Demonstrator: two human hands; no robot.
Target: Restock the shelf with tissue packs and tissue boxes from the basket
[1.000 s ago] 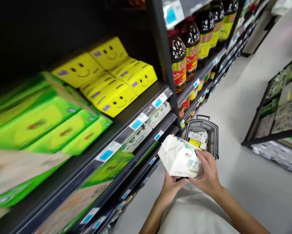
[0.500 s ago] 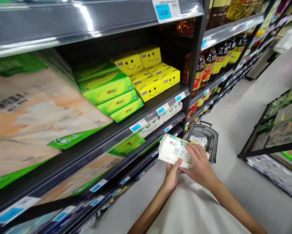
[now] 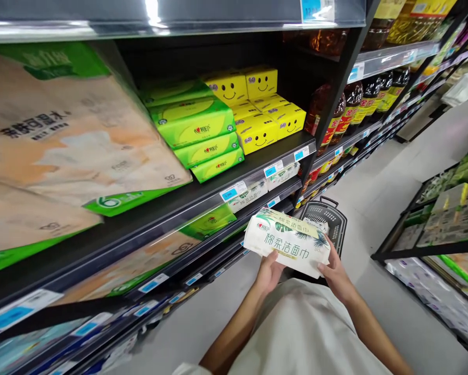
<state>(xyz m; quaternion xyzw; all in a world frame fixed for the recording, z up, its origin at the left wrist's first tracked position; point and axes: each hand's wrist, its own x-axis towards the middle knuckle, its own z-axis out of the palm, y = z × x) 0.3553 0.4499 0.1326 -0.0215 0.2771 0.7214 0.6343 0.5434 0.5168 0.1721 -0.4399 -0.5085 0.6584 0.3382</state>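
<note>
A white pack of facial tissues [image 3: 286, 245] with green leaf prints and green lettering is held in front of my body, its printed side and top facing me. My left hand [image 3: 270, 272] grips its lower edge from below, thumb on the front. At the right end, my right hand [image 3: 335, 271] is closed around the corner with its thumb on the front face. The other fingers of both hands are partly hidden by the pack. Just beyond the pack is a dark grey shopping basket [image 3: 337, 221] on the floor, with a white pack partly visible inside.
Shelves on the left hold green tissue packs [image 3: 197, 127], yellow smiley-face boxes [image 3: 259, 135] and large beige tissue bundles [image 3: 81, 135]. Similar white packs [image 3: 251, 197] lie on the shelf below. Oil bottles [image 3: 351, 101] stand farther along. A black-framed display rack [image 3: 390, 250] is at the right.
My right hand has moved from across the pack's front to its right end. The pack is turned so its top and whole front show. The camera view has shifted slightly.
</note>
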